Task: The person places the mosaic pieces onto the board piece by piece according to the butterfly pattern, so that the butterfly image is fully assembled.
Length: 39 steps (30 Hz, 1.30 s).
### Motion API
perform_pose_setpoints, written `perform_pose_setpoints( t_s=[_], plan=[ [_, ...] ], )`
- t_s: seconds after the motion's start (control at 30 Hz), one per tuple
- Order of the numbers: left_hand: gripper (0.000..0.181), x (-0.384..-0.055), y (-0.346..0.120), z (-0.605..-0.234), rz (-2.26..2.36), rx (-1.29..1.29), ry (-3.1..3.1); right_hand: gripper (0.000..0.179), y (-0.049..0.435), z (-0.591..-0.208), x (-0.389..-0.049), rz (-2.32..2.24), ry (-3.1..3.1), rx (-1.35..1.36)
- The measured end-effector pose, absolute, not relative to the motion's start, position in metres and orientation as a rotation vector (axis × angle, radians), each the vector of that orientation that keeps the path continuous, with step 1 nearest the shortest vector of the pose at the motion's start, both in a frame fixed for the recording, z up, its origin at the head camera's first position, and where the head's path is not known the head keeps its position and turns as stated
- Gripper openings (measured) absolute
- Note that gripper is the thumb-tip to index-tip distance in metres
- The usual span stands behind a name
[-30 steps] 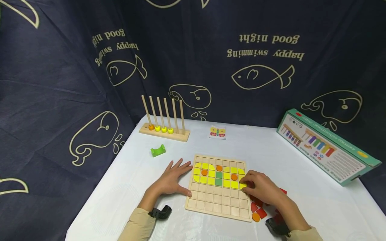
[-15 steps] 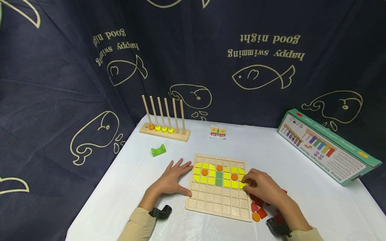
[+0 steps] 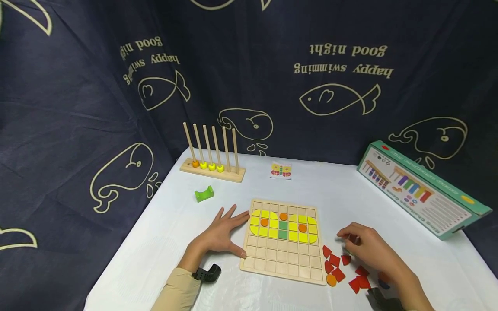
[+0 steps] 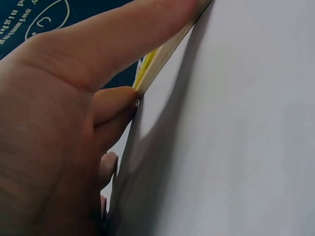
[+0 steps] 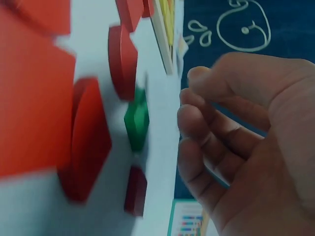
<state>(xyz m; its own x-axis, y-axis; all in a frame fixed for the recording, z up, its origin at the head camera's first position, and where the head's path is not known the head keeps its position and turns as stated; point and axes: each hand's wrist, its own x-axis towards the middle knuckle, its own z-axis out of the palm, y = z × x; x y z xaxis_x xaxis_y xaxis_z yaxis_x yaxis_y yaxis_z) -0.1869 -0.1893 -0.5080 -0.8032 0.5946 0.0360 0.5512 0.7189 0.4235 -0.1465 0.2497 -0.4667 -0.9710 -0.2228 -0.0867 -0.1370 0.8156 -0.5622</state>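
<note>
A square wooden grid board lies on the white table, its upper rows filled with yellow tiles, a few orange discs and green squares. My left hand rests with spread fingers against the board's left edge; in the left wrist view its thumb lies along that edge. Off the board's right side, my right hand hovers with loosely bent fingers and nothing between them. Below it, several red pieces and an orange disc are scattered. A green piece shows among them in the right wrist view.
A peg stand with orange and yellow rings stands at the back left, with a green curved block in front. A butterfly pattern card lies behind the board. At the right is a long game box. Dark printed cloth hangs behind.
My right hand has left the yellow tile at the board's right edge and moved right, over the loose pieces. That corner tile now shows fully in the grid. The left hand stays put.
</note>
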Motion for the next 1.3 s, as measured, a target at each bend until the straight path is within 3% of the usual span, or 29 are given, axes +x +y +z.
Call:
perform_pose_setpoints(
  t_s=[0.37,0.77,1.3],
  plan=[
    [0.123,-0.187,-0.186,-0.508,0.641,0.911,2.836,0.026,0.26,-0.472,-0.132,-0.851,2.795,-0.224],
    [0.121,-0.187,-0.186,-0.509,0.664,0.922,2.842,0.021,0.225,-0.482,-0.128,-0.772,2.869,-0.311],
    [0.121,-0.187,-0.187,-0.507,0.663,0.911,2.831,0.036,0.21,-0.478,-0.126,-0.565,2.926,-0.234]
  ],
)
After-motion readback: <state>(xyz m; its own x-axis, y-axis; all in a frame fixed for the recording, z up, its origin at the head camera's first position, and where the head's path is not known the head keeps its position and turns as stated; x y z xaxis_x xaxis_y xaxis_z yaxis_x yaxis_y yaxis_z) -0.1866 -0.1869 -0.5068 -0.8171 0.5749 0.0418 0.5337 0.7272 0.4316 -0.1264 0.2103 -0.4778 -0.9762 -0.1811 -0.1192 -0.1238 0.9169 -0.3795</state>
